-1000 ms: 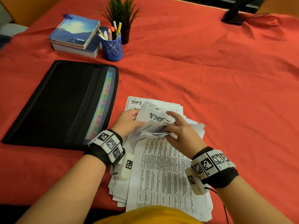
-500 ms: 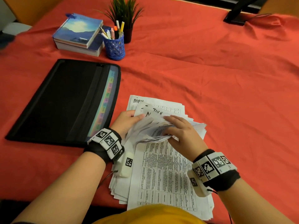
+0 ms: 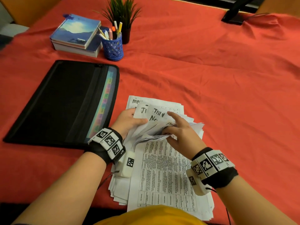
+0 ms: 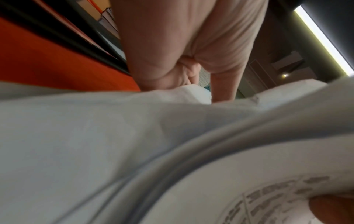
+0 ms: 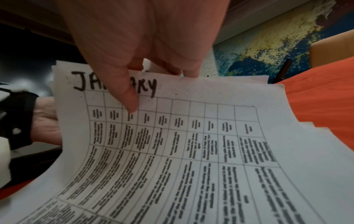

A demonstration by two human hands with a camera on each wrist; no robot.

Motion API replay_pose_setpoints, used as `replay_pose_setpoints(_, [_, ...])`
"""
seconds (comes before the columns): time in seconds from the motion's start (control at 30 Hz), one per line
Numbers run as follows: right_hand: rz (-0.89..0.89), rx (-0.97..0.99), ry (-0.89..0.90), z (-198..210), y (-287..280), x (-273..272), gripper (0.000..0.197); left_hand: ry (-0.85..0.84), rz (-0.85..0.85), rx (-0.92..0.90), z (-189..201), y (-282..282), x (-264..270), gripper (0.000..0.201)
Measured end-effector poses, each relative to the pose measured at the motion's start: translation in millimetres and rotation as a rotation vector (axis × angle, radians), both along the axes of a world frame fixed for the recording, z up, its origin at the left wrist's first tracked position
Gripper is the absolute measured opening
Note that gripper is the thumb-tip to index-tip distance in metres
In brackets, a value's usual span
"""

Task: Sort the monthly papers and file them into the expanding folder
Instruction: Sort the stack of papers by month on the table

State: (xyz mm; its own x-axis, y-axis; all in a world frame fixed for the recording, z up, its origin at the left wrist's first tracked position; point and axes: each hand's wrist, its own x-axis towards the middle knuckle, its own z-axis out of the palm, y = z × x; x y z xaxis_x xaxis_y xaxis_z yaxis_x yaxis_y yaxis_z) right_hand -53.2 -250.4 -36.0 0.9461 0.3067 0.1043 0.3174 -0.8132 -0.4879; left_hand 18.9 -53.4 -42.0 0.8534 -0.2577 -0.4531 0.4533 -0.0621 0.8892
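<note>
Right hand [image 3: 180,133] is pinching the lifted far ends of several sheets of the paper stack [image 3: 164,172]: thumb [image 5: 126,94] is pressing on the top face of a sheet hand-lettered "JA..ARY" (middle letters covered), fingers curling behind. Left hand [image 3: 129,121] is gripping the left edge of the same fanned bundle, thumb lying over it. Sheets are bowing upward between the two hands. Marker headings are showing on the fanned sheets: "JULY", a partial "J…", a partial "No…"; a flat sheet behind them is reading "MAY". Sheets are thin white paper printed with a ruled table of small text, unreadable. Rest of the stack is lying flat on the red tablecloth [image 3: 227,95], near edge toward the person.

Expanding folder [image 3: 65,101] is lying flat, just left of the stack: black fabric, zip along its length, pastel index tabs showing through a mesh strip; tab labels illegible. Beyond it: stacked books [image 3: 76,36], blue lattice pen cup [image 3: 112,46], small potted plant [image 3: 123,12].
</note>
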Motion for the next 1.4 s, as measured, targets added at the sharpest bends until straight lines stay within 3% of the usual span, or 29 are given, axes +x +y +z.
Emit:
replay_pose_setpoints(0.27, [0.035,-0.089,-0.204,6,3,-1,0.026,0.013,0.082,0.032,-9,3,4,0.028])
replay_pose_setpoints(0.4, [0.033,0.015,-0.116,5,3,-4,0.017,0.0,0.067,0.062,-13,4,6,0.031])
replay_pose_setpoints(0.57, [-0.018,0.015,-0.035,0,-1,-1,0.022,0.004,0.026,0.006,-9,6,7,0.04])
replay_pose_setpoints(0.7, [-0.005,-0.014,-0.084,-1,0,3,0.021,-0.005,0.025,0.003,-10,4,7,0.039])
replay_pose_setpoints(0.83, [0.024,-0.059,-0.18,-1,-1,0,0.024,0.01,0.085,-0.026,-11,3,5,0.021])
replay_pose_setpoints(0.97, [0.045,-0.08,-0.265,-3,-5,-4,0.024,0.033,0.099,-0.027,-11,3,6,0.024])
replay_pose_setpoints(1.23, [-0.009,0.015,-0.131,9,-2,-5,0.019,-0.038,0.033,0.038,-7,1,5,0.028])
replay_pose_setpoints(1.4, [0.036,-0.055,-0.125,6,-2,4,0.023,-0.074,0.048,0.011,-3,-4,2,0.032])
